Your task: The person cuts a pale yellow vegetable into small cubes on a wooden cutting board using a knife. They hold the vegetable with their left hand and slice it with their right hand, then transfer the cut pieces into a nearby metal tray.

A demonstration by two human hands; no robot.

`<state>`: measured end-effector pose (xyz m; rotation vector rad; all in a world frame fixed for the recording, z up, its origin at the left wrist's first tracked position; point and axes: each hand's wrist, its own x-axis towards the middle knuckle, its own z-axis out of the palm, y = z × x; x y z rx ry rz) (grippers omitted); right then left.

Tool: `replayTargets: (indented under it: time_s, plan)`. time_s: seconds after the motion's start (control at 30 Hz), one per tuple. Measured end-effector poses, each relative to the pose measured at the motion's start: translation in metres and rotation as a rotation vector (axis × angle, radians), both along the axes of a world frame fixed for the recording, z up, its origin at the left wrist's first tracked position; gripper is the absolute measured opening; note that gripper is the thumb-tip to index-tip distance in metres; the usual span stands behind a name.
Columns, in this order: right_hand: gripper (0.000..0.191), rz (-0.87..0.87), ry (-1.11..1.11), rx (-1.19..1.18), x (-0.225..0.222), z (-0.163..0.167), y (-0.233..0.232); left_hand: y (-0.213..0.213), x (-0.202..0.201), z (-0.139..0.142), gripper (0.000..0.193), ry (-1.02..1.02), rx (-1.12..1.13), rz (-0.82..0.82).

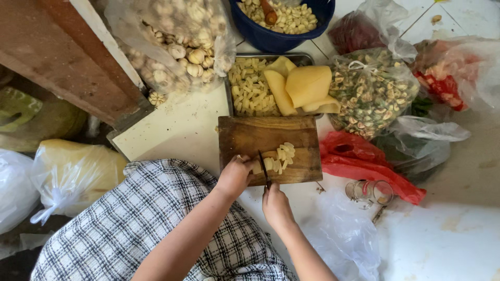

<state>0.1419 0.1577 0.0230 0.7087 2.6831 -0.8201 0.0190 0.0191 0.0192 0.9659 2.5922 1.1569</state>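
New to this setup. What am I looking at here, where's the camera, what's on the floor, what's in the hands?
There is no machine: a person works with two bare hands. The single picture comes from a camera worn on the head, looking straight down.

The left hand steadies a pale yellow piece on a wooden cutting board. The right hand holds a knife whose blade sits on that piece, beside cut slices.

Behind the board is a metal tray with small cut pieces and larger yellow slabs. A blue bowl, clear bags of garlic and other produce, a red bag and a glass jar lie around it.
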Motion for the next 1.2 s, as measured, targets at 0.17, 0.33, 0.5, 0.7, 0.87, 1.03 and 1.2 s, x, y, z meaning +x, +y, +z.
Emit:
replayTargets:
  time_s: [0.17,0.33,0.5,0.7,0.87,1.03,1.2]
  plan:
    - [0.023,0.034,0.020,0.020,0.012,0.009,-0.012,-0.003,-0.001,0.003,0.044,-0.072,-0.019,0.005]
    - [0.023,0.045,0.020,0.001,0.018,0.008,-0.017,-0.001,-0.002,0.001,0.029,-0.076,-0.002,0.011]
    - [0.025,0.015,-0.009,-0.001,0.019,0.004,-0.020,0.000,0.000,-0.006,0.018,-0.036,0.015,0.021]
    - [0.029,0.016,-0.025,0.000,0.015,0.009,-0.024,0.003,0.000,-0.014,0.005,0.041,-0.108,-0.009]
    - [0.028,0.025,-0.103,-0.022,0.012,0.018,-0.025,0.003,0.001,-0.013,0.008,0.033,-0.066,-0.003]
    - [0.030,0.010,-0.211,-0.035,0.020,-0.009,-0.017,0.002,0.003,-0.010,0.008,-0.004,-0.074,0.002]
    - [0.054,-0.852,0.098,-1.173,0.012,-0.061,-0.012,0.005,0.003,-0.010,0.005,0.003,-0.078,0.005]
